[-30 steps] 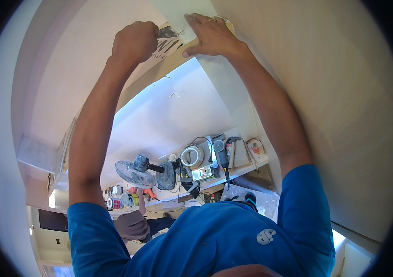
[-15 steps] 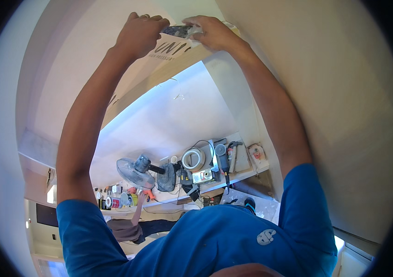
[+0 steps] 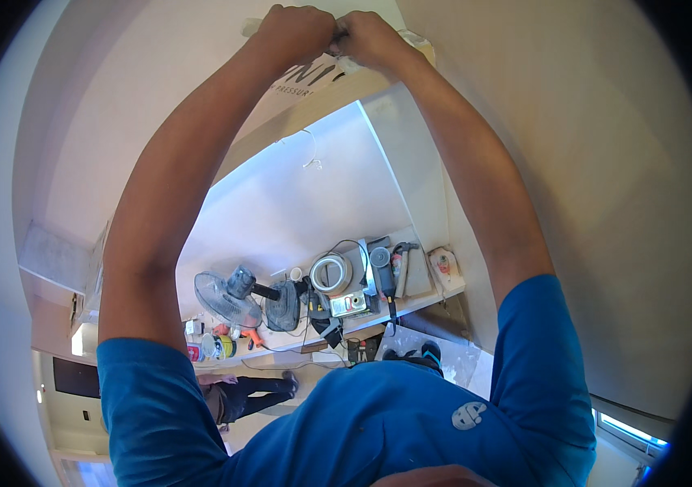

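Note:
Both my arms reach up to the top of the view, where my hands meet over a panel with dark lettering (image 3: 309, 75). My left hand (image 3: 299, 34) is closed, and a pale, rounded handle-like end (image 3: 250, 28) sticks out on its left side. The rest of that tool is hidden in the fist. Touching or nearly touching it, my right hand (image 3: 372, 39) is closed on a crumpled whitish material (image 3: 348, 65), perhaps thin plastic. More of the pale crumpled stuff (image 3: 416, 40) shows beyond its knuckles. What lies between the fingertips is mostly covered.
Below runs a shelf (image 3: 435, 302) bearing a fan (image 3: 232, 299), a roll of white tape (image 3: 331, 274), an angle grinder (image 3: 382, 268), a hammer (image 3: 401, 268) and several small containers. A thin wire (image 3: 312, 150) hangs above. Another person (image 3: 236, 398) stands lower left. A large wall (image 3: 590, 203) rises at right.
My left hand has moved right, up against my right hand. The dark flat piece that showed between them is now covered, and a pale end appears left of my left fist. The other person has shifted.

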